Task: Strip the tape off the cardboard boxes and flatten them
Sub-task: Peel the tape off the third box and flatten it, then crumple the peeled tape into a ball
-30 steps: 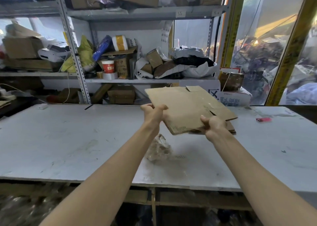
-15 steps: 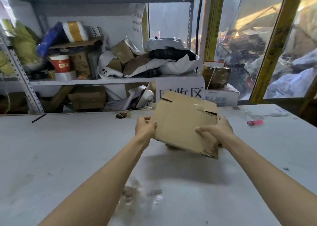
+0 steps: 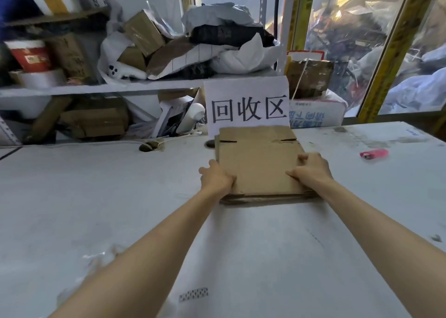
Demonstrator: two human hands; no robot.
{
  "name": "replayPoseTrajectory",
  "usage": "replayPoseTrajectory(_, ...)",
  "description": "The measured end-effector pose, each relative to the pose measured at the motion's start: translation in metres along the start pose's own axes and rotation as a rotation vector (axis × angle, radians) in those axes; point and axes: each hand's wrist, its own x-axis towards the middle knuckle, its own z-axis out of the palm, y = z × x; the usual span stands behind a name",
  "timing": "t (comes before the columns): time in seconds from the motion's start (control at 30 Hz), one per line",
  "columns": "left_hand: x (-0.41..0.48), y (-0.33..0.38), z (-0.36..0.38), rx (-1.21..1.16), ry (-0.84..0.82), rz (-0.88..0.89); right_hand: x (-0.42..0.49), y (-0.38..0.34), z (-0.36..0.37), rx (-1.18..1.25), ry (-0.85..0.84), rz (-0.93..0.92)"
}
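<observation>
The left hand (image 3: pixel 217 180) grips the near left corner of the flattened box (image 3: pixel 258 158), fingers curled around its edge. The right hand (image 3: pixel 311 172) holds the right edge, thumb lying across the top face and fingers bent over the side. The box lies flat on the table (image 3: pixel 96 197), toward its far edge and a little right of centre, with more cardboard layers showing under its near edge. Two short slits mark the fold lines near the far end, and no print can be read on the top face. Just behind the box stands a white paper sign (image 3: pixel 246 105) with the large black characters 回收区, its lower edge hidden by the cardboard. To the right of the sign sits a white carton (image 3: pixel 313 116) with blue characters printed upside down, too blurred to read, and on it rests a brown parcel (image 3: pixel 310 76) tied with string. A pink lighter (image 3: pixel 374 153) lies on the table well to the right of the box. Left of the box the tabletop runs wide and bare as far as a round cable hole (image 3: pixel 147 146) at the far edge. Crumpled clear tape (image 3: pixel 96 257) lies near the left forearm. On the shelf (image 3: pixel 120 87) at far left stands a red and white cup (image 3: pixel 30 55), its label unreadable.
</observation>
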Motion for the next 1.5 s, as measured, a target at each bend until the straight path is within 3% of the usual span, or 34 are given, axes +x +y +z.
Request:
replayPoseTrajectory(0.07, -0.006, 0.002, 0.0, 0.197, 0.069, -0.014, -0.007, -0.001, -0.001, -0.243, 0.049, -0.044)
replayPoseTrajectory(0.13, -0.013, 0.003, -0.006, 0.28, 0.074, 0.024, -0.02, -0.006, 0.001, -0.401, 0.134, -0.211)
replayPoseTrajectory(0.27, -0.044, 0.002, -0.036, 0.364, -0.046, 0.179, -0.073, -0.039, 0.017, -0.456, 0.137, -0.506)
replayPoseTrajectory(0.43, -0.103, -0.016, -0.126, 0.301, 0.071, 0.304, -0.15, -0.096, 0.025, -0.255, -0.13, -0.569)
replayPoseTrajectory(0.57, -0.146, -0.068, -0.197, 0.221, 0.218, 0.313, -0.224, -0.13, 0.027, 0.056, -0.405, -0.59)
replayPoseTrajectory(0.63, -0.169, -0.1, -0.216, 0.19, 0.16, 0.297, -0.259, -0.14, 0.03, 0.091, -0.51, -0.632)
replayPoseTrajectory(0.73, -0.196, -0.143, -0.214, 0.097, -0.061, 0.303, -0.299, -0.142, 0.047, -0.009, -0.607, -0.735)
replayPoseTrajectory(0.87, -0.21, -0.175, -0.188, -0.002, -0.134, 0.382, -0.321, -0.124, 0.073, 0.133, -0.583, -0.68)
replayPoseTrajectory(0.97, -0.211, -0.192, -0.171, 0.06, -0.137, 0.389, -0.323, -0.112, 0.088, 0.123, -0.41, -0.647)
replayPoseTrajectory(1.07, -0.208, -0.204, -0.159, 0.033, -0.032, 0.352, -0.331, -0.112, 0.102, 0.028, -0.28, -0.628)
replayPoseTrajectory(1.13, -0.206, -0.205, -0.153, -0.018, -0.017, 0.344, -0.329, -0.116, 0.096, -0.042, -0.336, -0.596)
replayPoseTrajectory(1.23, -0.202, -0.202, -0.145, -0.018, 0.01, 0.317, -0.314, -0.116, 0.074, -0.025, -0.663, -0.52)
replayPoseTrajectory(1.27, -0.201, -0.202, -0.143, -0.011, 0.037, 0.308, -0.314, -0.113, 0.072, -0.008, -0.693, -0.507)
replayPoseTrajectory(1.4, -0.196, -0.199, -0.137, -0.039, 0.119, 0.271, -0.33, -0.102, 0.089, 0.172, -0.461, -0.469)
replayPoseTrajectory(1.5, -0.196, -0.196, -0.139, -0.105, 0.138, 0.19, -0.328, -0.095, 0.093, 0.282, -0.469, -0.454)
